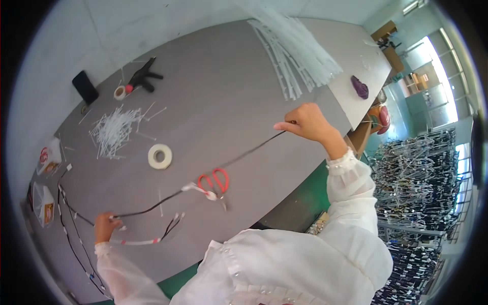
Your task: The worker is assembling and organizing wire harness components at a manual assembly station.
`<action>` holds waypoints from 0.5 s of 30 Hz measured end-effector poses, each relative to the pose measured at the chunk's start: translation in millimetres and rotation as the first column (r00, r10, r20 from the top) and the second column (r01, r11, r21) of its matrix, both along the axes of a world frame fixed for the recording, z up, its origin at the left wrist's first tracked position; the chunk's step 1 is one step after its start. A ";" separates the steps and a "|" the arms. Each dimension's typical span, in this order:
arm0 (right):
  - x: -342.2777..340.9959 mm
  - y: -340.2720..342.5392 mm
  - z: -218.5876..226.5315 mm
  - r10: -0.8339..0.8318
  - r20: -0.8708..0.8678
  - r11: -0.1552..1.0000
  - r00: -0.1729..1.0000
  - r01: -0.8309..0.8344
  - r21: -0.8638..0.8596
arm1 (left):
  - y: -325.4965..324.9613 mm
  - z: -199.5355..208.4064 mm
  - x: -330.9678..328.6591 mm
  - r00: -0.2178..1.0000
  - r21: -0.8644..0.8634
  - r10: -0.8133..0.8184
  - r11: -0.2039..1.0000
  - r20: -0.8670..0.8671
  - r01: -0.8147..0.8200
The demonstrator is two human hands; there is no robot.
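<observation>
My left hand is closed around a black cable harness at the lower left of the table. The harness runs right to white connectors by a pair of red-handled scissors. Raised over the table's right side, my right hand grips the end of a black cable, stretched and slightly blurred. Whether this cable joins the harness near the scissors I cannot tell. A white-sleeved branch with pink bands and black leads lies close to my left hand. More harness strands trail down the left edge.
A white tape roll lies beyond the harness, near a heap of white cable ties. Farther back are a black tool, a small roll and a phone. Clear strips cover the far side; hanging cables stand right.
</observation>
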State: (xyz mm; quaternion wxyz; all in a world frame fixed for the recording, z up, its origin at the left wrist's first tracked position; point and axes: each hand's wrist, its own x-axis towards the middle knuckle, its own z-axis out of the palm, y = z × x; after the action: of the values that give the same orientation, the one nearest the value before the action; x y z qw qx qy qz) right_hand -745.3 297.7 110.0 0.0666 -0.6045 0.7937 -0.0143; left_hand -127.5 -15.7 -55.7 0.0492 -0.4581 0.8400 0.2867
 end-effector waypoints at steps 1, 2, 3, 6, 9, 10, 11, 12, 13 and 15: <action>-20.5 11.6 -20.9 -0.060 0.002 0.996 0.998 0.060 -0.062 | 0.5 15.9 -7.0 0.994 0.020 0.015 1.000 0.104 -0.017; -41.4 21.5 -49.2 -0.164 0.030 0.982 0.986 0.166 -0.090 | 2.3 8.9 -6.2 0.995 0.008 0.007 1.000 0.101 -0.008; -62.4 32.4 -80.6 -0.266 0.061 0.955 0.962 0.272 -0.115 | 1.5 -7.8 -3.7 0.997 -0.052 -0.045 0.997 0.067 0.048; -104.1 59.1 -187.4 -0.431 0.212 0.880 0.877 0.461 -0.117 | 12.8 -66.9 2.7 0.985 -0.170 -0.172 0.970 0.030 0.175; -127.8 70.8 -231.6 -0.478 0.212 0.868 0.852 0.496 -0.034 | 24.4 -88.8 -7.3 0.987 -0.231 -0.162 0.960 -0.002 0.157; -141.0 65.4 -236.0 -0.505 0.191 0.836 0.841 0.532 -0.134 | 30.4 -91.4 -7.6 0.996 -0.246 -0.084 0.966 -0.036 0.073; -149.1 58.4 -236.1 -0.533 0.174 0.797 0.828 0.561 -0.226 | 38.3 -90.4 -5.3 0.997 -0.235 -0.069 0.970 -0.022 0.062; -156.9 45.1 -234.7 -0.515 0.181 0.756 0.838 0.544 -0.364 | 41.7 -83.5 -9.0 0.997 -0.246 -0.078 0.966 0.014 0.079; -164.2 28.4 -234.6 -0.495 0.189 0.699 0.848 0.518 -0.493 | 45.4 -78.3 -11.7 0.995 -0.256 -0.083 0.962 0.051 0.093; -178.8 -20.5 -236.1 -0.566 0.221 0.649 0.794 0.594 -0.475 | 53.7 -69.9 -8.2 0.997 -0.243 -0.043 0.968 0.068 0.058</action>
State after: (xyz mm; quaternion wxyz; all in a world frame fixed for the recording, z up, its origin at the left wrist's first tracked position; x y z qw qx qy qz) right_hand -924.2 277.1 -126.1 -0.0869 -0.3128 0.9080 -0.2649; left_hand -135.7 38.0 -125.6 0.0256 -0.4478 0.8783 0.1654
